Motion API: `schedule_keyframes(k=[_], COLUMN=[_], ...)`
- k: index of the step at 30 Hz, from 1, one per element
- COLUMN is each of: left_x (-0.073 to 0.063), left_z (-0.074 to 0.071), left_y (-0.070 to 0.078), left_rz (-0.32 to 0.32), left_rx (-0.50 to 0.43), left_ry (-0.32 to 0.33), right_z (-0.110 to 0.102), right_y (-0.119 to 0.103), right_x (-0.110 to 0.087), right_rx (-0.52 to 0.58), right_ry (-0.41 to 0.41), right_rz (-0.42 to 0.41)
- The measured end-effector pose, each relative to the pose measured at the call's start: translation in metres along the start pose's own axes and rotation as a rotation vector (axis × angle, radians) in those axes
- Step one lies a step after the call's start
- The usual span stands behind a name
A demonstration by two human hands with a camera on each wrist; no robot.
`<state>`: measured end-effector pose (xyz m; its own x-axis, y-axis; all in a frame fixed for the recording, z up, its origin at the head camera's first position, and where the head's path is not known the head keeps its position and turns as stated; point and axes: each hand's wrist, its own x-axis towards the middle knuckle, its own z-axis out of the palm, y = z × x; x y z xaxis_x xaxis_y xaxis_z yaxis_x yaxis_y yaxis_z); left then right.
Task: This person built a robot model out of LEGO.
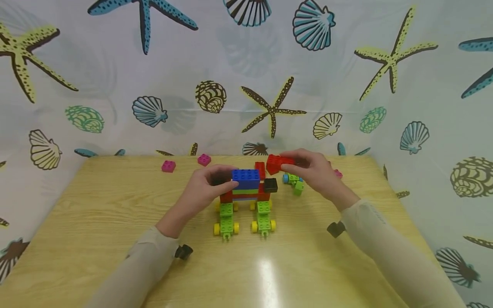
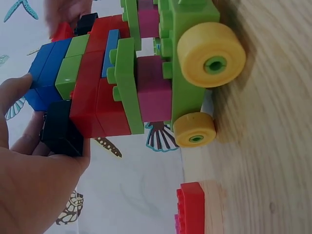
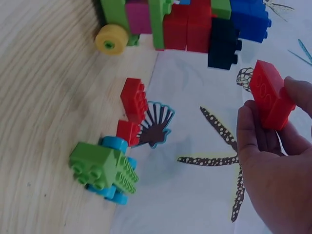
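In the head view a toy brick build stands mid-table, topped by a blue brick (image 1: 245,175). My left hand (image 1: 202,186) grips the build at that top, thumb on its near side and fingers behind it. Green, red and blue layers lie below, over two lime wheeled bases (image 1: 226,220) with yellow wheels (image 2: 210,54). A black brick (image 1: 270,185) juts from the right side; another black brick (image 2: 63,127) is by my left palm. To the right and above the table, my right hand (image 1: 317,173) pinches a red brick (image 3: 269,95), apart from the build.
Behind the build a loose red brick (image 1: 260,170) lies near the back edge. A small wheeled piece of green and blue parts (image 1: 292,179) sits below my right hand. Pink bricks (image 1: 168,166) lie at the back left, and a patterned cloth (image 1: 181,132) hangs behind the table.
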<state>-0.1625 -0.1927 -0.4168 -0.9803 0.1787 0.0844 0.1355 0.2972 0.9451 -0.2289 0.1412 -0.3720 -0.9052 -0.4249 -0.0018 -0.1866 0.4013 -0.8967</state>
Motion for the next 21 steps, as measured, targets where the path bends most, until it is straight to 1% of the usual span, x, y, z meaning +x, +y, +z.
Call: schedule_keyframes(k=[4,7,11,15,21], left_x=[0.004,0.005,0.006,0.006,0.008], left_z=[0.005,0.007,0.009,0.01,0.013], left_y=[-0.001,0.0,0.003,0.003,0.004], left_rz=[-0.033,-0.046,-0.034,-0.019,-0.015], left_rx=[-0.021,-0.023,-0.039,-0.055,-0.054], left_ry=[-0.005,-0.007,-0.015,-0.024,-0.032], right_z=[0.005,0.009,0.015,0.017,0.019], right_y=[-0.011,-0.018,-0.021,-0.02,-0.017], right_x=[0.0,-0.001,0.0,0.002,0.003], right_rx=[0.051,0.06,0.061,0.077,0.087], right_ry=[-0.023,-0.04,-0.067,-0.079,-0.085], right_rz=[-0.026,-0.062,-0.088,-0.085,-0.078])
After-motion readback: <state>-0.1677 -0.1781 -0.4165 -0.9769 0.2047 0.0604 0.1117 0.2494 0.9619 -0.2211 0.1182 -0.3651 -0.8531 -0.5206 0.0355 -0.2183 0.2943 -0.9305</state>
